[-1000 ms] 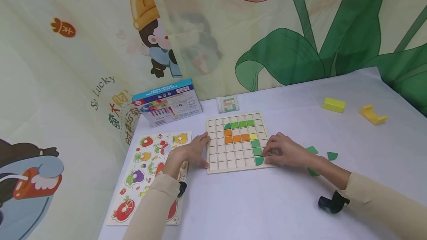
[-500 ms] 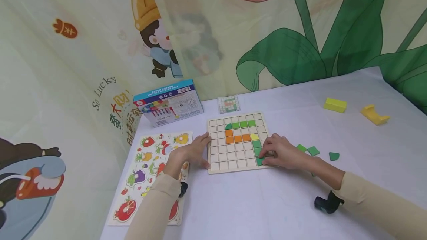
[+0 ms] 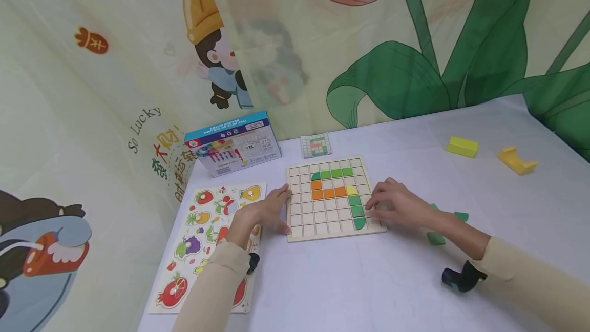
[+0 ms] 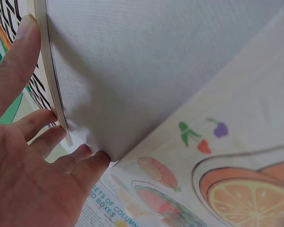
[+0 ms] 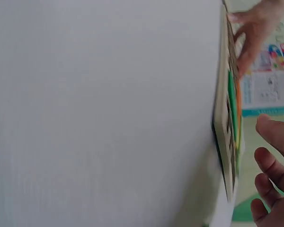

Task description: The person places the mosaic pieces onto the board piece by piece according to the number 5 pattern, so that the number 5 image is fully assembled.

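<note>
A wooden grid board [image 3: 308, 218] lies flat on the table. On it, green tiles [image 3: 336, 172] form an upper row, orange tiles [image 3: 329, 192] a middle one, and a yellow tile [image 3: 352, 190] meets a green column going down. That column ends in a rounded green piece [image 3: 359, 223]. My left hand [image 3: 269, 211] touches the board's left edge, thumb and fingertips against its rim in the left wrist view. Over the right edge hovers my right hand [image 3: 396, 204], fingers loosely bent and nothing between them in the right wrist view [image 5: 274, 165].
Loose green pieces [image 3: 436, 239] lie right of the board, partly behind the right forearm. A yellow block [image 3: 462, 146] and a yellow arch piece [image 3: 517, 161] sit farther back. Behind the board are a pattern card [image 3: 315, 145] and a box [image 3: 232, 142]; a fruit puzzle board [image 3: 203, 229] lies left.
My right hand first pressed at the rounded green piece in the lower right of the board, then drew back up and to the right. The left hand has stayed put.
</note>
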Available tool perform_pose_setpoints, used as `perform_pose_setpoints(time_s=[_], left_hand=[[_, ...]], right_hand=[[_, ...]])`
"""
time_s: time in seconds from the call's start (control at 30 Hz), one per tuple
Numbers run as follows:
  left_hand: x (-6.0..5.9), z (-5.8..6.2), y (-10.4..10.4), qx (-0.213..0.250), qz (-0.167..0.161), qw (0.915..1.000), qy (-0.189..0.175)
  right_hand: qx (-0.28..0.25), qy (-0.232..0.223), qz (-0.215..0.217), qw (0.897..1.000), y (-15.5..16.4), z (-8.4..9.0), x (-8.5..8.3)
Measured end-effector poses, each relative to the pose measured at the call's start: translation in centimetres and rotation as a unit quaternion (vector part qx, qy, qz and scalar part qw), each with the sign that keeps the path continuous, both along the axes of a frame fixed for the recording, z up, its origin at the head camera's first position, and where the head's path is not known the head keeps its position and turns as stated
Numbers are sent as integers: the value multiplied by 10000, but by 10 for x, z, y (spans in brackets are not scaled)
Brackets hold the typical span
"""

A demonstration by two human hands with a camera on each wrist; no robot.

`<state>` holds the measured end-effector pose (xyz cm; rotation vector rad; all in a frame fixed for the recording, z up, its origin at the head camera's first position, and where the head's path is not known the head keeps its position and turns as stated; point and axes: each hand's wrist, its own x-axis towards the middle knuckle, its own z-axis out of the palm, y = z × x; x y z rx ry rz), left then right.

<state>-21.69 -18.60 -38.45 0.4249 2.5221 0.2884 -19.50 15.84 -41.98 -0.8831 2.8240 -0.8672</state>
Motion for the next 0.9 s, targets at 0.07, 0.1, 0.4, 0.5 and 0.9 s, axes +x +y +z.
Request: perform_pose_setpoints(time_s=[0.07,0.1,0.4,0.5,0.9], left_hand=[[0,0,0,-11,-7,10000,1],[-1,0,0,-14,-9,10000,2],[-1,1,0,-22,2,10000,8],[-1,2,1,-51,-27,10000,1],[-1,4,2,15,14,9999,-105]], right_hand=[[26,-31,-202,9998,14,6,-2],[44,-51,-293,9995,22,9,-4],[426,-358,-585,9967,86,16,-5],[519,-509,-547,9959,98,11,-3],[414,-397,-389,9976,99,-12,1]])
